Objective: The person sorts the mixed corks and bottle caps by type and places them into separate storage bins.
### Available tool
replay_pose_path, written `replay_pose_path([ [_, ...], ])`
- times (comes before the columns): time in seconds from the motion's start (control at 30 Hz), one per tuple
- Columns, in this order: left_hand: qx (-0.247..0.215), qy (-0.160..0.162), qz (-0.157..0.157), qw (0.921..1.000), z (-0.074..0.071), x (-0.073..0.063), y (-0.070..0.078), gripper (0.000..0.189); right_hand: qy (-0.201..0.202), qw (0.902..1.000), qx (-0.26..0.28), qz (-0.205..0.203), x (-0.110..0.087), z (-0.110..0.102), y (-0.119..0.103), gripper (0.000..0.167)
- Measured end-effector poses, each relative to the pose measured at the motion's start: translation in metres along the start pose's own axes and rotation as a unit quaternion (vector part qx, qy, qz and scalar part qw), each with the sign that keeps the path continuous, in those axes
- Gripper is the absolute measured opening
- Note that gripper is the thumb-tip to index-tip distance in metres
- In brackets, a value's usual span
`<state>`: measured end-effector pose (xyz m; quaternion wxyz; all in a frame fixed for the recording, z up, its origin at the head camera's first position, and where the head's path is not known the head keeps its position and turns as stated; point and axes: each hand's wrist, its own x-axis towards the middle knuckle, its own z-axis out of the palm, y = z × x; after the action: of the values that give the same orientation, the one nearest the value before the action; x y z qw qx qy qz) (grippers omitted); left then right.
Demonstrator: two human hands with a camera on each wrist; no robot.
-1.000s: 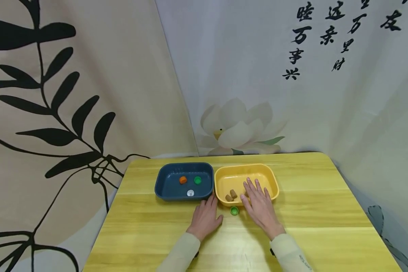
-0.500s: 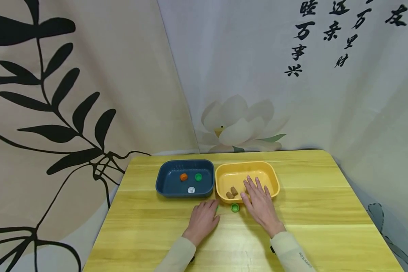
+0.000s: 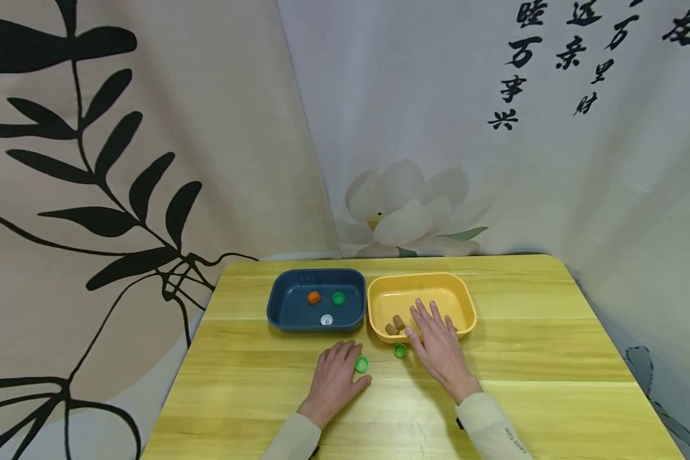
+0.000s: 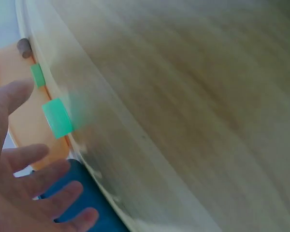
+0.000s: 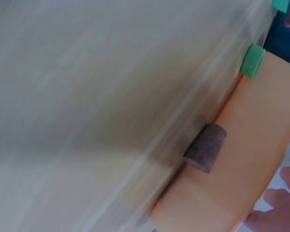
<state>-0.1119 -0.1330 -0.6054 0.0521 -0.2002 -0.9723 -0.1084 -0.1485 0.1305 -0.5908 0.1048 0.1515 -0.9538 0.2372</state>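
Left hand (image 3: 333, 383) is sitting wide beside the green cap (image 3: 361, 364), lower centre; right hand (image 3: 439, 354) is lying splayed over the yellow tray (image 3: 399, 294). I'm guessing a clumsy thumb could send the cap skidding.

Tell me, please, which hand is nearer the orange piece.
Left. The orange piece lies in the blue tray; the left hand is in front of that tray, the right hand is farther off, over the yellow tray.
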Motion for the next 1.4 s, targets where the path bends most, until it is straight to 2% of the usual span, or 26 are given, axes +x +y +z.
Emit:
replay_pose_path([
  [0.17, -0.001, -0.015, -0.016, 0.9998, 0.002, 0.002, 0.001, 0.071, -0.01, 0.9999, -0.007, -0.008, 0.003, 0.003, -0.009, 0.06],
  [0.33, -0.007, -0.01, -0.01, 0.9999, 0.004, 0.002, 0.001, 0.049, -0.014, 0.9993, -0.015, -0.03, 0.01, 0.006, -0.023, 0.058],
  [0.5, -0.011, -0.006, -0.005, 0.9999, 0.007, 0.0, 0.002, 0.034, -0.032, 0.9964, -0.052, -0.058, 0.019, 0.013, -0.039, 0.06],
  [0.6, -0.013, 0.0, -0.006, 0.9999, 0.007, -0.003, 0.001, 0.032, -0.052, 0.9939, -0.067, -0.07, 0.024, 0.019, -0.048, 0.061],
  [0.77, -0.018, 0.029, -0.006, 0.9994, 0.005, -0.01, -0.004, 0.031, -0.074, 0.9899, -0.083, -0.088, 0.03, 0.029, -0.061, 0.061],
  [1.1, -0.026, 0.073, -0.023, 0.9968, -0.016, -0.018, -0.023, 0.037, -0.077, 0.9844, -0.115, -0.108, 0.034, 0.039, -0.068, 0.06],
  [1.23, -0.033, 0.104, -0.031, 0.9935, -0.029, -0.017, -0.033, 0.037, -0.084, 0.9843, -0.114, -0.105, 0.034, 0.042, -0.067, 0.061],
  [1.4, -0.041, 0.123, -0.057, 0.9899, -0.046, -0.01, -0.045, 0.036, -0.087, 0.9848, -0.107, -0.105, 0.034, 0.046, -0.067, 0.061],
])
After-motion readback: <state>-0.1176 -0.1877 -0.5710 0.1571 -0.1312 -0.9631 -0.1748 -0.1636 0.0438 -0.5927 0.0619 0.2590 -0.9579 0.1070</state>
